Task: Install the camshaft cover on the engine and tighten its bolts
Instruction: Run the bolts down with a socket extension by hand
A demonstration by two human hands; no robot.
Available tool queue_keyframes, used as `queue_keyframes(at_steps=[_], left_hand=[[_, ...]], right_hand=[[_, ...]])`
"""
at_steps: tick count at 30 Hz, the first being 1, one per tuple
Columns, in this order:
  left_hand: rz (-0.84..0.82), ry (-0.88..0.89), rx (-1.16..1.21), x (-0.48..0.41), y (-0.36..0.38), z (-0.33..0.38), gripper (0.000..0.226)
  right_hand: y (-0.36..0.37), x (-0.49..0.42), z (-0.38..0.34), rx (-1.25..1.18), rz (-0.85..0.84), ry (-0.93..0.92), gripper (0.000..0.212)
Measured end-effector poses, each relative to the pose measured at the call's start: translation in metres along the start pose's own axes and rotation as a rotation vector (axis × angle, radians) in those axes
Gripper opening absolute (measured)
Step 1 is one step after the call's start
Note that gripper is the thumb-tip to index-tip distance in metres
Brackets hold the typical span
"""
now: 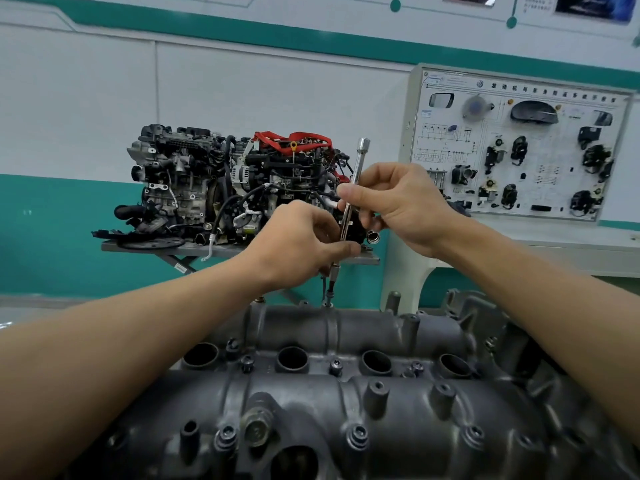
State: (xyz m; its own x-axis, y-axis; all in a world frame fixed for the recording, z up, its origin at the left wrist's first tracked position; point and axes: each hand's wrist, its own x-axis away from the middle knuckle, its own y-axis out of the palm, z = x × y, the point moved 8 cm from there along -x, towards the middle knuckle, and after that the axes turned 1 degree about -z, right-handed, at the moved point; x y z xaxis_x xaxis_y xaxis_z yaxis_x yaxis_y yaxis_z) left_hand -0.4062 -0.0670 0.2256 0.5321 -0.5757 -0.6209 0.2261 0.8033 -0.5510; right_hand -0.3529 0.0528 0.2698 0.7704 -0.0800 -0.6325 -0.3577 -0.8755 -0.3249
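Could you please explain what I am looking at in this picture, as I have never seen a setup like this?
This is one picture from a camera worn on a person's head, looking down at their bare hands; there is no robot. The grey metal part in front is a camshaft cover with bolts in it. The left hand and right hand both hold a long chrome driver upright, its tip on a far-edge bolt. Behind stand another engine on a table and a board of car parts.
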Motion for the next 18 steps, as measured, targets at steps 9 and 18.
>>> queue_keyframes(at_steps=[9, 18], left_hand=[[-0.221, -0.050, 0.032, -0.003, 0.013, 0.003, 0.017], [0.045, 0.007, 0.059, -0.001, -0.011, 0.010, 0.024]], right_hand=[[0.007, 0.000, 0.000, -0.098, -0.196, 0.058, 0.013], [-0.001, -0.002, 0.000, -0.052, -0.032, 0.009, 0.014]])
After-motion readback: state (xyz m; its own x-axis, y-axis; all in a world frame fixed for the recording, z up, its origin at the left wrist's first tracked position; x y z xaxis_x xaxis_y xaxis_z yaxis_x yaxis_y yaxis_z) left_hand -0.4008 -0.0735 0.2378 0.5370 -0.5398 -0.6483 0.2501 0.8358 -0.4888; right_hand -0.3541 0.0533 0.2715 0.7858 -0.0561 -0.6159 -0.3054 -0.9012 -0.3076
